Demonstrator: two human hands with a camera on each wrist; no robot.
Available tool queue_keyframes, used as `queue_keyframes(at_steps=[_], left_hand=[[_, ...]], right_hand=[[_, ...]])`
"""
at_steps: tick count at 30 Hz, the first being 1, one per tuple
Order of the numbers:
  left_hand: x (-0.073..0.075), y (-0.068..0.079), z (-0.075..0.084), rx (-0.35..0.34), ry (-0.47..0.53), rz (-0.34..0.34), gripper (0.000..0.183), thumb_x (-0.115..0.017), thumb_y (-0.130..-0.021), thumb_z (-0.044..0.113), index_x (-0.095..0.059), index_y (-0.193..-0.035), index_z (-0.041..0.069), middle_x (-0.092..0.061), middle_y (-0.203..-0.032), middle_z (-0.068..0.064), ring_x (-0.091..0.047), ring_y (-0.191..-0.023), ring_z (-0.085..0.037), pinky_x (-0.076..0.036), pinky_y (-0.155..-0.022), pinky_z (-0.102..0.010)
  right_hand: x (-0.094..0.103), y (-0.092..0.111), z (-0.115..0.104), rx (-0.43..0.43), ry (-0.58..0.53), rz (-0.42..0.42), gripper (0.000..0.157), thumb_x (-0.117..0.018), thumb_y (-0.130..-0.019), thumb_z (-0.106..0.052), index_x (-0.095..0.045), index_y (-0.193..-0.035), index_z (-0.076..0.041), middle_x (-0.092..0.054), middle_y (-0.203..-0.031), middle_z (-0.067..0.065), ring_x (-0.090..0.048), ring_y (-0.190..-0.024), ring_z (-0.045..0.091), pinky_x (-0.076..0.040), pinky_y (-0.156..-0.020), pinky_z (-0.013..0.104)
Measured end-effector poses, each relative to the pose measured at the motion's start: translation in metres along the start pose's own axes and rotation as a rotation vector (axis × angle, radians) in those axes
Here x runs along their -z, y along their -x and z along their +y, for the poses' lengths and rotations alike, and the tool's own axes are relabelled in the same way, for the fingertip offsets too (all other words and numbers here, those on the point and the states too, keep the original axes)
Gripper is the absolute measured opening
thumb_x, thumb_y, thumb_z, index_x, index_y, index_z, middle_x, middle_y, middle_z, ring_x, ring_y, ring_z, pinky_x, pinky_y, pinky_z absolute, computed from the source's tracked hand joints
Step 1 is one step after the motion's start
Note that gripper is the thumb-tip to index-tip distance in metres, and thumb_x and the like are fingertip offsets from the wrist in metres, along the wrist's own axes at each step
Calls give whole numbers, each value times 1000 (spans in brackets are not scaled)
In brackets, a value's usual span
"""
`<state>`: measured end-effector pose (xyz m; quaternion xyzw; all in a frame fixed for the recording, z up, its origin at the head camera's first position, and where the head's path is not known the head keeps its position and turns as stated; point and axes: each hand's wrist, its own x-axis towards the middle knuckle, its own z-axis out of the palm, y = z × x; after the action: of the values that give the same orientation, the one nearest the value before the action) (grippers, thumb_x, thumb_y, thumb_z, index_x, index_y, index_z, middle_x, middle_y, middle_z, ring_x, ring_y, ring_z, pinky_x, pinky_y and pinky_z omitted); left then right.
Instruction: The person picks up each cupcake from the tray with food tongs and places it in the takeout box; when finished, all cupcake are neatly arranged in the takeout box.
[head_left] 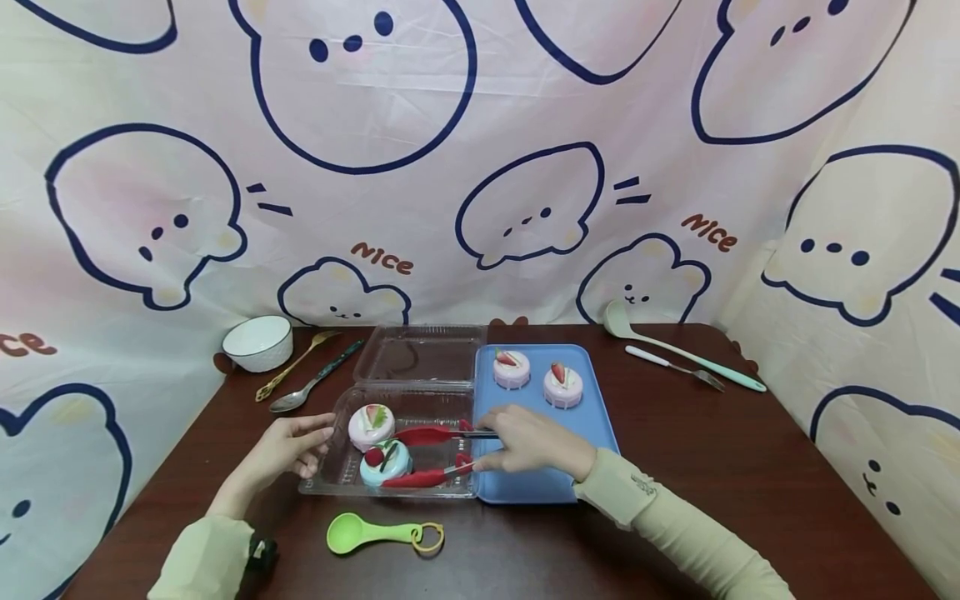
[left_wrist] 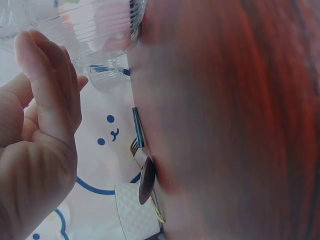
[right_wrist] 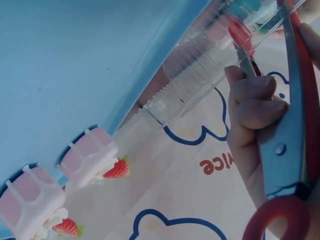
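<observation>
The left hand (head_left: 288, 446) sits at the left rim of the hinged clear plastic container (head_left: 438, 408), its fingers loosely extended and grasping nothing; whether they touch the rim I cannot tell. The right hand (head_left: 521, 442) reaches in over the container's right edge, palm down and forearm slanting from the right, its fingers wrapped around the red-tipped metal tongs (head_left: 431, 435), whose two arms stand apart. The container's lid (head_left: 420, 354) lies flipped open behind it, and a flat blue rectangular tray (head_left: 532, 487) meets its right side, carrying two pink toy cakes with strawberry tops (head_left: 512, 375). In front of the container, a lime-green measuring spoon (head_left: 375, 532) lies near its front edge; well to its right, beyond the tray, the dark brown wooden tabletop (head_left: 690, 450) gives sideways room. Inside the container's left part, the round light-blue toy cake (head_left: 397, 464) lies between the tong tips, left of the right-hand fingers; firm contact is unclear. A round pink-and-white toy cake (head_left: 367, 433) sits just behind it, near the left fingertips.
</observation>
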<state>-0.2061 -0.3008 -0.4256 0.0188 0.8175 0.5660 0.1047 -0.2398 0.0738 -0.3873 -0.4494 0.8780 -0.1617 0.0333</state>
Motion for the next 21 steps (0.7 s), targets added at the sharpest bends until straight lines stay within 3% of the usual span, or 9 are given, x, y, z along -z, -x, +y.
queue_keyframes(at_steps=[7, 16, 21], left_hand=[[0, 0, -1, -4, -3, 2, 52, -53, -93, 19, -37, -132, -12, -57, -78, -12, -54, -50, -12, -51, -49, -31], [1, 1, -1, -6, 3, 3, 51, -52, -93, 17, -36, -132, -11, -57, -78, -13, -53, -49, -11, -51, -48, -30], [0, 2, 0, -2, 1, 2, 50, -51, -93, 17, -36, -132, -11, -56, -77, -11, -53, -49, -11, -51, -48, -30]], right_hand=[[0, -6, 0, -1, 10, -16, 53, -64, -80, -47, -62, -113, -6, -64, -105, 5, -61, -82, 13, -50, -71, 23], [1, -15, -4, 44, 137, -20, 52, -64, -81, -46, -61, -115, -7, -62, -103, 3, -59, -83, 8, -50, -70, 23], [1, -19, -8, 28, 130, -34, 54, -64, -80, -48, -60, -117, -8, -62, -105, 3, -58, -80, 7, -49, -66, 22]])
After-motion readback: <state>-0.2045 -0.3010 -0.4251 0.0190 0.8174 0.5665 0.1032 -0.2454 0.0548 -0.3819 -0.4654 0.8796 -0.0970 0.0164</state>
